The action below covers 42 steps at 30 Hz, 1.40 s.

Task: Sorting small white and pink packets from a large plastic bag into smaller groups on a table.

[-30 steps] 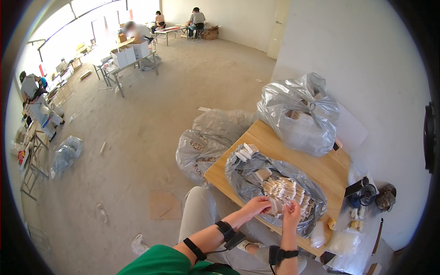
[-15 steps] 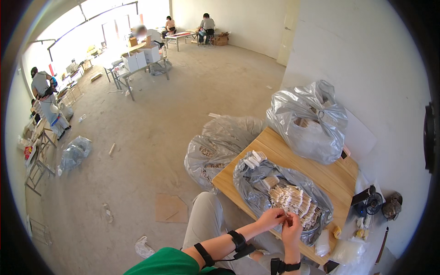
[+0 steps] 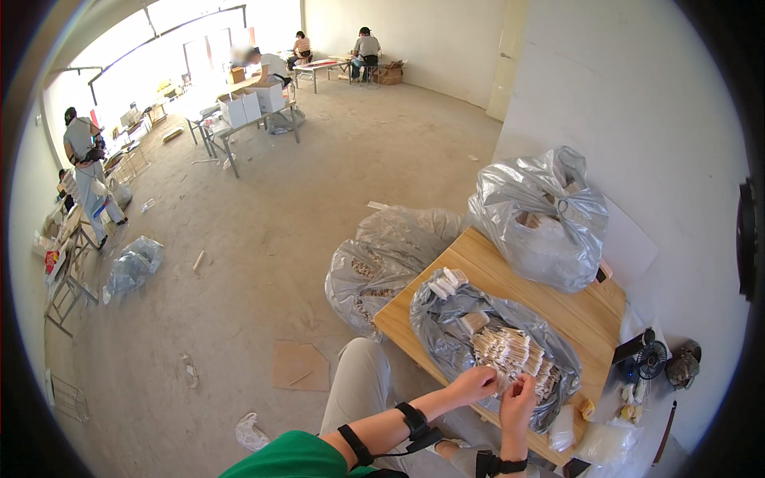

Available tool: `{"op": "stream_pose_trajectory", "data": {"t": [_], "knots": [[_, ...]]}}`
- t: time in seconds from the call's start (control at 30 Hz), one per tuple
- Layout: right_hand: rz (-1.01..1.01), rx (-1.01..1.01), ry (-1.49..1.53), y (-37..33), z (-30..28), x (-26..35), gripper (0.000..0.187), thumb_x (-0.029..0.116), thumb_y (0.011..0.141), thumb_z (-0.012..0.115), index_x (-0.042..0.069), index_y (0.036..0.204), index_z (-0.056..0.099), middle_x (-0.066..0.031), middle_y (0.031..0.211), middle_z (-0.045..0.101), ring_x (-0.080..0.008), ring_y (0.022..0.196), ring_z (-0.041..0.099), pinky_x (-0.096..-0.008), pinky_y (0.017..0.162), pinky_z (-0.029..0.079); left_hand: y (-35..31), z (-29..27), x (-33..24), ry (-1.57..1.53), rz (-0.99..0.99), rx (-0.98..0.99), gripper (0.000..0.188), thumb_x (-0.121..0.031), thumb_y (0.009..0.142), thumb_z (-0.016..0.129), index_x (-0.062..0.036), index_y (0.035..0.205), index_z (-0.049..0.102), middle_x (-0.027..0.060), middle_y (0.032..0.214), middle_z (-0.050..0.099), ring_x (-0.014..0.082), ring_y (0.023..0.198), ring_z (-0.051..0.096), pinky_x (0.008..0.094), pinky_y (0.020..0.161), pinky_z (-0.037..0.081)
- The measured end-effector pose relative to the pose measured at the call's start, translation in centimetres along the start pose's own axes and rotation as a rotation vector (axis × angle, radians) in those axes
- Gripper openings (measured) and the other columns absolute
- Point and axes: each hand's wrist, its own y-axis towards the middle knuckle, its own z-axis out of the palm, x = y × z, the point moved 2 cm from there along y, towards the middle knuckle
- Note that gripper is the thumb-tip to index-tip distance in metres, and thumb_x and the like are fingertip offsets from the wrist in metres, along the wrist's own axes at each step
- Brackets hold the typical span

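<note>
Though left hand (image 3: 473, 384) and right hand (image 3: 519, 405) pinch, what they hold is unclear.
Just beyond, crumpled grey plastic bag (image 3: 437, 333) contains slim pale sticks (image 3: 508, 349).

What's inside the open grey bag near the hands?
The bag holds a pile of thin sticks and a small pack. Whatever lies under the pile is covered.

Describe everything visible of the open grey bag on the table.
The grey bag looks like thin, shiny plastic, wrinkled, mouth spread wide. It lies on the wooden table, holding a heap of thin pale sticks and a separate bundle; white packs rest at its far-left end. The left hand and right hand are at its near side; contact is unclear.
</note>
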Motion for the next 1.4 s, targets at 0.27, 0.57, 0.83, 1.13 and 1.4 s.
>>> {"op": "stream_pose_trajectory", "data": {"t": [0.27,0.57,0.83,1.13,1.4], "knots": [[-0.180,0.067,-0.050,0.7,0.2,-0.2,0.012,0.003,0.085,0.049,0.002,0.094,0.057,-0.0192,0.085,0.060,-0.0364,0.075,0.058,-0.0394,0.065,0.046,0.5,-0.9,-1.9,0.138,0.110,0.031,0.010,-0.011,0.072,0.058,-0.0015,0.071,0.055,0.0155,0.069,0.056,0.0346,0.064,0.056,0.0408,0.057,0.044],[0.588,-0.058,1.066,1.2,3.0,-3.5,0.023,-0.008,0.083,0.044,-0.001,0.103,0.052,-0.0093,0.094,0.060,-0.0183,0.079,0.062,-0.0302,0.068,0.057,2.0,-1.2,1.6,-0.710,-0.442,-0.271,0.025,-0.022,0.084,0.066,0.0002,0.090,0.057,0.0026,0.078,0.059,0.0110,0.069,0.054,0.0241,0.066,0.044],[0.334,0.058,0.700,2.4,2.8,-6.0,0.018,0.008,0.089,0.051,0.002,0.105,0.057,-0.0047,0.097,0.060,-0.0090,0.090,0.053,-0.0225,0.079,0.041,3.1,-2.0,1.6,-0.118,-0.227,-0.202,0.021,-0.016,0.078,0.070,0.0009,0.088,0.062,0.0016,0.076,0.057,0.0087,0.068,0.052,0.0238,0.061,0.042],[0.302,0.164,0.603,4.5,4.7,-4.4,0.012,0.013,0.088,0.058,0.001,0.091,0.062,0.0003,0.080,0.061,-0.0047,0.072,0.050,-0.0202,0.066,0.041,4.0,-1.1,3.1,-0.370,-0.309,-0.239,0.016,-0.013,0.074,0.072,0.0007,0.078,0.064,0.0035,0.070,0.054,0.0108,0.062,0.051,0.0242,0.056,0.041],[0.277,0.047,0.772,4.9,5.6,-5.3,0.026,0.027,0.093,0.052,0.002,0.097,0.057,-0.0041,0.088,0.061,-0.0083,0.077,0.053,-0.0240,0.073,0.043,5.0,-1.7,3.5,-0.287,-0.350,-0.491,0.016,-0.011,0.083,0.064,-0.0003,0.073,0.057,0.0001,0.067,0.054,0.0076,0.060,0.047,0.0224,0.055,0.038]]}}
